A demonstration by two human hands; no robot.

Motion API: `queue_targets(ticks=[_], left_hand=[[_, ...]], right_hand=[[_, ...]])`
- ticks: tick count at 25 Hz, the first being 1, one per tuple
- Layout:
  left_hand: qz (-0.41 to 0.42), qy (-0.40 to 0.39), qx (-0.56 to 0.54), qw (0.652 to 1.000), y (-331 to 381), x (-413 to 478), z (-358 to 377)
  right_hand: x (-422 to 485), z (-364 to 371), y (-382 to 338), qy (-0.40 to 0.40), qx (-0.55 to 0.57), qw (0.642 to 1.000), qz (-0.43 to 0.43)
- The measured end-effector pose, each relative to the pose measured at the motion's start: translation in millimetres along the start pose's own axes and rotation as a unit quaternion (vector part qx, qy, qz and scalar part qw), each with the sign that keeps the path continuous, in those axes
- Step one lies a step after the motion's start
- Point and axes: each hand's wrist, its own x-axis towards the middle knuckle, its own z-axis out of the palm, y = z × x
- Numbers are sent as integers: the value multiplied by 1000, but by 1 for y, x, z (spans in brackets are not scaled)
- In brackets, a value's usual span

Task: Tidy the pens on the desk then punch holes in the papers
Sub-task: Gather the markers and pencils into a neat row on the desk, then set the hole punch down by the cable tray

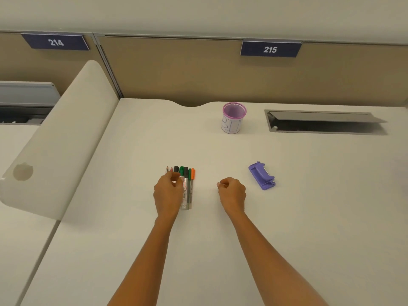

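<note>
Several pens and markers (187, 182) lie side by side in a neat row on the white desk (220, 239), caps pointing away from me: black, green and orange caps, with two thin pencils at the left. My left hand (167, 193) rests over the left part of the row, fingers curled on the pens. My right hand (233, 192) hovers to the right of the row, fingers loosely closed on nothing. A purple hole punch (262, 176) lies right of that hand. A pink mesh cup (233, 118) labelled "BIN" stands at the back.
A curved white divider (61, 138) bounds the desk on the left. A metal cable slot with its flap raised (324, 122) sits at the back right. Beige partition panels carry signs 214 (55, 42) and 215 (270, 49). No papers are in view.
</note>
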Motion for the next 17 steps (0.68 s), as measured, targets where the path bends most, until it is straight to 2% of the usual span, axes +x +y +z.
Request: queue_targets(ticks=[3, 7, 11, 17], left_hand=[[7, -72, -37, 997, 31, -17, 33], [-16, -196, -28, 980, 60, -39, 83], [-83, -236, -66, 966, 87, -56, 128], [-75, -201, -27, 976, 131, -65, 181]], right_hand=[[19, -45, 12, 29, 23, 999, -18], [56, -106, 28, 66, -56, 996, -24], [96, -132, 40, -13, -116, 993, -10], [134, -143, 44, -137, -126, 976, -113]])
